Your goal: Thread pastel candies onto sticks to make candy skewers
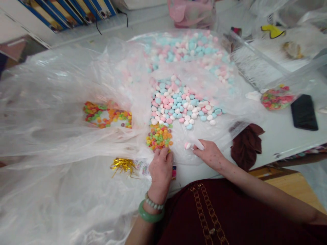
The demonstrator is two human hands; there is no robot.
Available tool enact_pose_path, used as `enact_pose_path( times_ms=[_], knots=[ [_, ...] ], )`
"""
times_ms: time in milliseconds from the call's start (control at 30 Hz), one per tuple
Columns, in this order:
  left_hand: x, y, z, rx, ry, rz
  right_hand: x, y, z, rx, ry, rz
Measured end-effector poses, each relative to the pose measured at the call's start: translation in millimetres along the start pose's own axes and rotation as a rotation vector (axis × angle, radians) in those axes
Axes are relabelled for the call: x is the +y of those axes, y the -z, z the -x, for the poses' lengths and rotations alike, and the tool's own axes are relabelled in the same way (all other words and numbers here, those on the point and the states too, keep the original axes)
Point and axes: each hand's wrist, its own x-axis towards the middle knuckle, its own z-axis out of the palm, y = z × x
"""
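At the near edge of a small heap of orange, yellow and green ring candies, my left hand has its fingers curled down; its fingertips are partly hidden. My right hand is closed around a small whitish, see-through plastic bag. A pink and white candy is at the bag's far end; whether it lies inside or beside it I cannot tell. Beyond both hands spreads a pile of pink, white and blue oval candies on clear plastic sheeting.
More ring candies lie in plastic at left. Gold tinsel is left of my left hand. A brown cloth, a black phone and a bag of colourful candies lie at right. Binders stand at the back.
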Motion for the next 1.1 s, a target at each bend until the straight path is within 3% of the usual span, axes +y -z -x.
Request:
enact_pose_path(
  times_ms=[167, 400, 633, 800, 867, 1000, 1100],
  knots=[
    [11.7, -1.8, -2.4, 0.026, -0.022, 0.027, 4.0, 3.3, -2.1, 0.030, -0.017, 0.002],
    [27.6, -4.8, -28.2, 0.094, 0.039, 0.556, 0.3, 2.0, -1.6, 0.023, -0.010, -0.001],
    [21.4, -10.2, -24.0, 0.073, 0.089, 0.578, 4.6, 0.3, -2.5, -0.045, -0.042, -0.163],
    [26.5, -2.9, -20.2, 0.080, 0.068, 0.668, 4.7, 2.2, 2.0, -0.093, -0.071, -0.234],
    [29.2, 2.4, -22.3, -0.024, 0.133, 0.831, 3.6, 3.7, 6.0, -0.091, -0.071, -0.253],
    [32.9, 7.3, -26.2, -0.373, 0.300, 1.273, 0.5, 4.7, 12.4, -0.083, -0.057, -0.270],
    [33.8, 4.5, -26.9, -0.403, 0.377, 1.467, -1.1, 4.7, 13.5, -0.082, -0.049, -0.254]
  ],
)
